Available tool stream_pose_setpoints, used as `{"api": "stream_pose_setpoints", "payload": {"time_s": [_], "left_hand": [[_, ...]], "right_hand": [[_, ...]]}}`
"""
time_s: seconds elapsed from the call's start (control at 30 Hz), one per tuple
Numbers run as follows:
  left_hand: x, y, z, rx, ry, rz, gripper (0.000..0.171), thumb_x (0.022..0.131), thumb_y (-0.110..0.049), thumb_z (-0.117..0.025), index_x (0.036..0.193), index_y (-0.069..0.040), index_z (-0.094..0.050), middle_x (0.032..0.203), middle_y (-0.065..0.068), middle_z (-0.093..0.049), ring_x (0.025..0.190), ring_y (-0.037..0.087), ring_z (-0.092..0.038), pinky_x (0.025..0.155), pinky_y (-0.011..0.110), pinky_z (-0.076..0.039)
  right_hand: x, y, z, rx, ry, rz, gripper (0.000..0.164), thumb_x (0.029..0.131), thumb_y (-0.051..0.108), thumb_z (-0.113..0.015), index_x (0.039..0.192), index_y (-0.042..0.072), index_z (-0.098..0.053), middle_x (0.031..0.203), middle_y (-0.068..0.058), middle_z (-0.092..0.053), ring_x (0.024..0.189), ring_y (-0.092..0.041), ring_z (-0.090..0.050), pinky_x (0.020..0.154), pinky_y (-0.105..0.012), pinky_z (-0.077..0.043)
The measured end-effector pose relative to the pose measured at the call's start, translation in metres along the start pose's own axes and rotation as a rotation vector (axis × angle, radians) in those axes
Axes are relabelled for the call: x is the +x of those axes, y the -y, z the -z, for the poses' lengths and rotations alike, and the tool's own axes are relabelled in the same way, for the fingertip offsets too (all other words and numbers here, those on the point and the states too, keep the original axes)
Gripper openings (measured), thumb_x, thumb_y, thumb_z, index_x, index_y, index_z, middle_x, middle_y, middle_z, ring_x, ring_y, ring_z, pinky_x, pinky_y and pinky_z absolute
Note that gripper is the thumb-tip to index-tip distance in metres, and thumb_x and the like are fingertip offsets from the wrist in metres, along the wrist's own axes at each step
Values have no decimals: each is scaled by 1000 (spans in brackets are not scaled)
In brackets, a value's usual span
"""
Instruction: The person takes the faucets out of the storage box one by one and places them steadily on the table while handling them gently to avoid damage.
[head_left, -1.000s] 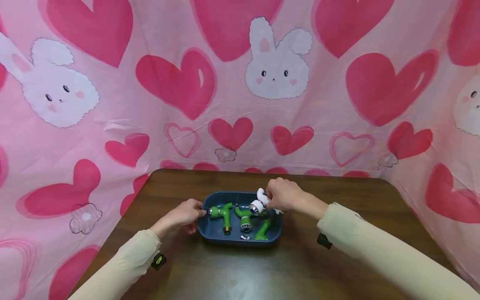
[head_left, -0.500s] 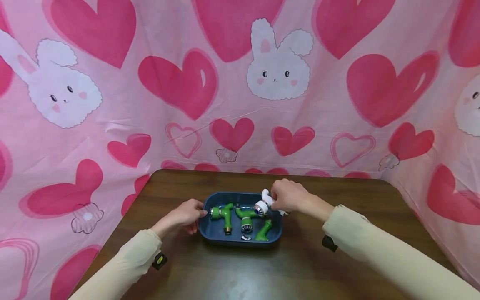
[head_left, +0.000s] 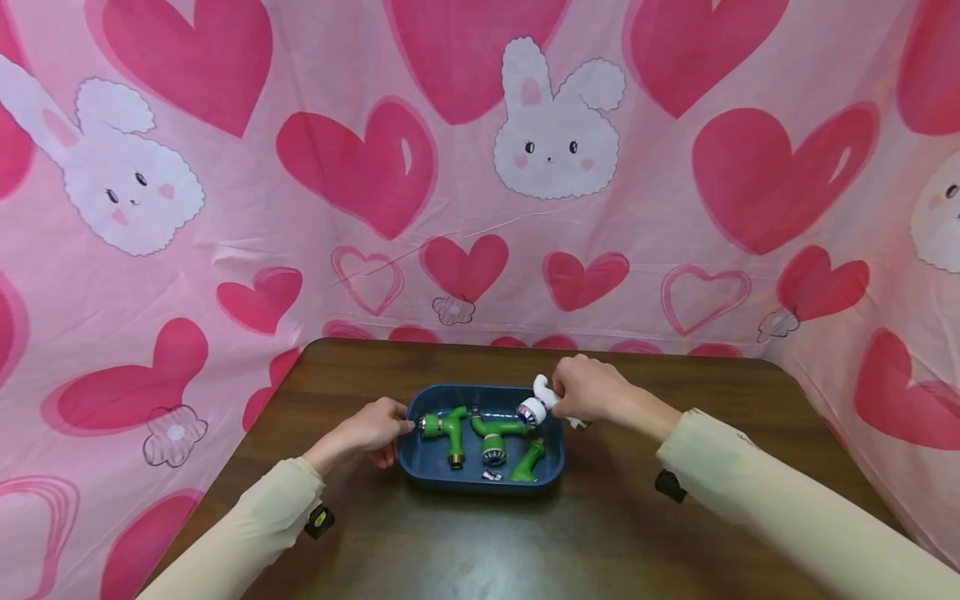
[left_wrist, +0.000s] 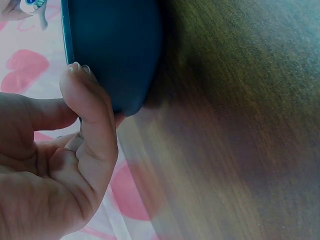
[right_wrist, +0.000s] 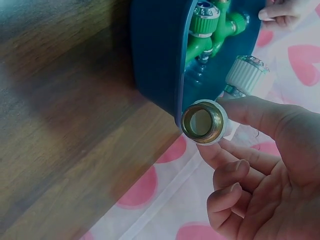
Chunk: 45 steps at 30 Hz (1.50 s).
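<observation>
My right hand [head_left: 588,387] pinches a white faucet [head_left: 534,410] by its body, above the right end of a blue plastic basin [head_left: 480,486]. In the right wrist view, the faucet's brass threaded end [right_wrist: 214,122] faces the camera, and its ribbed white knob [right_wrist: 245,74] points up. My left hand [head_left: 371,429] grips the basin's left rim; the left wrist view shows thumb and bent finger at the basin wall [left_wrist: 115,45]. Inside lie a green faucet [head_left: 452,432] on the left, another green faucet [head_left: 491,429] in the middle, and a green piece [head_left: 528,462] at front right.
A small silvery piece [head_left: 492,476] lies near the basin's front wall. The brown wooden table [head_left: 480,546] extends around the basin, with a pink heart-and-bunny cloth [head_left: 480,200] hanging behind and at both sides.
My right hand has moved a little to the right with the white faucet, uncovering more of the middle green faucet. The left hand has stayed at the basin's rim.
</observation>
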<state>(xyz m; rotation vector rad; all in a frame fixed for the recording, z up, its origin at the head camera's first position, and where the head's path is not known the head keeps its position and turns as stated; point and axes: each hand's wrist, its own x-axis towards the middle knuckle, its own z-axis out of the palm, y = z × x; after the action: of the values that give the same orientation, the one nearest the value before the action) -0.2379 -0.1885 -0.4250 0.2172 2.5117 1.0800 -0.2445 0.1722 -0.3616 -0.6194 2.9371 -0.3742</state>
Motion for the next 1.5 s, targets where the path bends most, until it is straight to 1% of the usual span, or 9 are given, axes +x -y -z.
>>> {"api": "stream_pose_setpoints", "payload": {"time_s": [0.23, 0.43, 0.53, 0.7, 1.0, 1.2, 1.5], "left_hand": [[-1, -1, 0, -16, 11, -2, 19, 108, -10, -57, 114, 5, -68, 59, 12, -62, 43, 15, -58, 44, 32, -57], [-1, -2, 1, -10, 18, -4, 18, 109, -9, -57, 113, 5, -67, 59, 11, -62, 43, 14, -58, 44, 32, -57], [0, -2, 2, -10, 15, 1, 18, 109, -10, -57, 115, 4, -67, 59, 11, -62, 43, 14, -58, 43, 31, -56], [1, -2, 2, -13, 4, 14, 19, 108, -10, -57, 117, 3, -68, 59, 11, -62, 43, 14, -58, 43, 31, -56], [-2, -6, 4, -9, 14, 3, 18, 108, -8, -57, 115, 5, -67, 59, 11, -62, 43, 15, -58, 43, 32, -56], [-2, -5, 4, -6, 18, 7, 18, 108, -9, -57, 115, 4, -67, 59, 11, -62, 43, 15, -58, 44, 32, -57], [-3, -6, 5, -10, 25, 19, 19, 108, -9, -57, 118, 4, -67, 59, 11, -62, 43, 15, -58, 44, 32, -57]], "right_hand": [[-1, -2, 3, -1, -3, -11, 27, 83, 22, -84, 65, 16, -65, 60, 3, -57, 59, -16, -56, 49, -32, -44], [-4, -7, 5, 13, 0, -22, 28, 84, 21, -83, 64, 16, -65, 58, 3, -56, 57, -16, -55, 47, -31, -43], [-5, -10, 6, 22, -2, -21, 28, 84, 21, -83, 64, 15, -64, 58, 2, -56, 56, -16, -54, 47, -30, -42], [-6, -15, 6, 22, 1, -32, 26, 84, 20, -83, 66, 15, -65, 59, 2, -57, 56, -16, -55, 48, -30, -44], [-11, -19, 9, 23, 2, -48, 27, 85, 22, -83, 67, 15, -65, 60, 2, -57, 57, -16, -55, 49, -31, -44], [-12, -22, 10, 17, 0, -59, 26, 84, 22, -84, 67, 15, -65, 61, 2, -57, 58, -16, -55, 49, -31, -44], [-16, -28, 9, 42, 21, -90, 24, 85, 21, -85, 71, 14, -68, 62, 1, -59, 59, -17, -56, 51, -31, -49]]}}
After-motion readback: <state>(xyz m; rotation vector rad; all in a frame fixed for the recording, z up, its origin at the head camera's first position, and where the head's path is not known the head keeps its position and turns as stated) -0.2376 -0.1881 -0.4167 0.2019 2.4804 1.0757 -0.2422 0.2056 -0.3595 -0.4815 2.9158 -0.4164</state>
